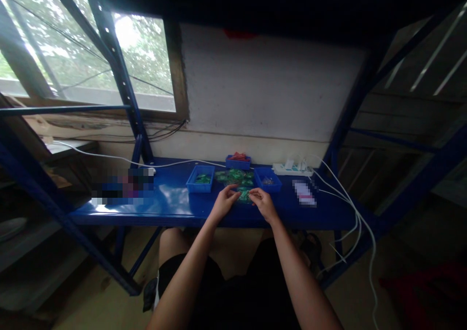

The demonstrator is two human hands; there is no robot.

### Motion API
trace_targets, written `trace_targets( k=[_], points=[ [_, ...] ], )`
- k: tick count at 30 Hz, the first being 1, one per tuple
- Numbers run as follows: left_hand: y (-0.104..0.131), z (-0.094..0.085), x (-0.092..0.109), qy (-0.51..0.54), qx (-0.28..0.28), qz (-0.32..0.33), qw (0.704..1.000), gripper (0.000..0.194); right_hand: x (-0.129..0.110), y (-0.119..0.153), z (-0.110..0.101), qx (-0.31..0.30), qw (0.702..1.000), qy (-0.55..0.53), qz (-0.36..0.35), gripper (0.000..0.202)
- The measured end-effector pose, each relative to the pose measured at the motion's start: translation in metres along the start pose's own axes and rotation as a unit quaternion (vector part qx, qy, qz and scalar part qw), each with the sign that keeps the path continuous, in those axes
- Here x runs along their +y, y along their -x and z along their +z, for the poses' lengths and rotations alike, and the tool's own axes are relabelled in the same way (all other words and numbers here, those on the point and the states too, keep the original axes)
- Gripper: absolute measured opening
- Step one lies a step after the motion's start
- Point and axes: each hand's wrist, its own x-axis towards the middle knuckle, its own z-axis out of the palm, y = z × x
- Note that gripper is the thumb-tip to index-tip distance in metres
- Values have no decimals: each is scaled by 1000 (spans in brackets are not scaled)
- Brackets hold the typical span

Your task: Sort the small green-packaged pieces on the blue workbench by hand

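My left hand (226, 201) is closed in a pinch at the left edge of a small green packet (243, 196), shiny like plastic film. At its right edge, the fingertips of my right hand (263, 203) pinch it too. The packet is low over the blue bench top; its contents are too small to make out. Just behind my hands lies a pile of similar green packets (235, 176). Left of the pile, a blue tray (200, 188) contains a few green pieces. To its right, another blue tray (270, 187) contains small items I cannot identify.
A small blue bin (238, 165) with red pieces stands by the wall. A white power strip (292, 169) with plugs and trailing white cables (353, 206) sits at the right, near a blurred-out flat item (304, 193). Blue metal uprights (126, 84) frame the bench.
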Motion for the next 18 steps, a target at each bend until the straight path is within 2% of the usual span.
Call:
trace_targets(
  k=[2, 5, 11, 18],
  points=[
    [-1, 1, -1, 5, 0, -15, 1000, 54, 0, 0, 0, 3, 1000, -3, 1, 18],
    [0, 1, -1, -19, -10, -23, 1000, 43, 1, -1, 0, 4, 1000, -10, 1, 18],
    [3, 0, 2, -44, -35, 17, 998, 38, 3, -2, 0, 10, 1000, -9, -3, 17],
    [3, -2, -3, -58, -31, 31, 997, 34, 4, -1, 1, 6, 1000, -12, -4, 18]
  ],
)
